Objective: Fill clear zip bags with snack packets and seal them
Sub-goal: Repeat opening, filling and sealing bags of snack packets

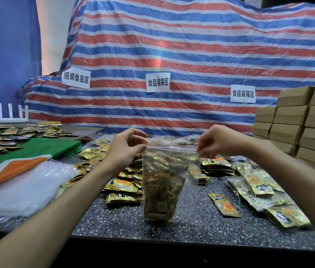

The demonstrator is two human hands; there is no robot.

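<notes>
**A:** You had the clear plastic zip bag with the red closure strip (164, 171) hanging in the air between your two grips. Its top edge was stretched level from one pinch to the other. The gold foil snack packets (160, 200) inside had slumped to the bottom, well below your fingers.

**B:** Your left hand (127, 146) pinched its top corner between thumb and fingertips, and your right hand (216, 144) pinched the opposite corner the same way. Whether the strip between the pinches was already pressed shut could not be told.

**A:** To seal it well, I judged you needed to hold that strip taut. Then you could slide one pinch along it toward the other, pressing hard enough that no gap stayed open. The packets sat low and away from the strip, which favoured a clean closure.

**B:** Under the bag was the dark speckled table (133, 219). Below your left grip lay a heap of loose gold packets (123, 182), and outward past that wrist was a stack of empty clear bags (23, 188). Below your right forearm lay filled bags (249, 186), with a single stray packet (224, 206) nearer the hanging bag. Beyond the right grip stood stacked brown cardboard boxes (297, 122).
</notes>
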